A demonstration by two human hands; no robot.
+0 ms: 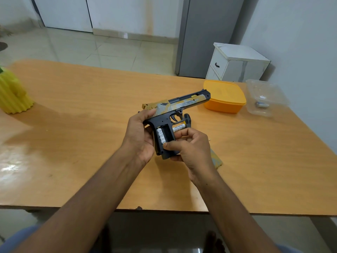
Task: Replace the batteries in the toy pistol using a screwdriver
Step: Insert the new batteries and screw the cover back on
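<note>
Head view: wooden table [73, 125] fills the middle of the frame, its near edge running across the lower third, its far edge beyond the pistol; broad bare wood lies to the left of the hands and in front of them; right side more crowded. Orange lidded container [224, 95] sits near the far right, just beside the muzzle; clear plastic tub [265, 96] stands further right, close to the table's right edge, something small inside, too blurred to identify. Yellow ribbed object [12, 92] at the left edge, well apart from the work. A flat patterned piece [217, 159] lies on the table, partly hidden behind the right wrist.

Toy pistol [175, 108] held above the table centre, barrel pointing right and away; slide tan and grey with printed lettering and an eagle mark; frame, trigger and grip black. Grip side open; one white battery [160, 136] seated in the left slot, the slot beside it dark. Second battery [178, 127], white with yellow band, lies just behind the grip, near the right fingers; whether it is held or rests on the table, cannot tell.

Left hand [140, 136] wraps the rear of the grip, thumb up on the slide; right hand [189, 145] curls round the grip base, thumb pressed at the foot of the compartment.
</note>
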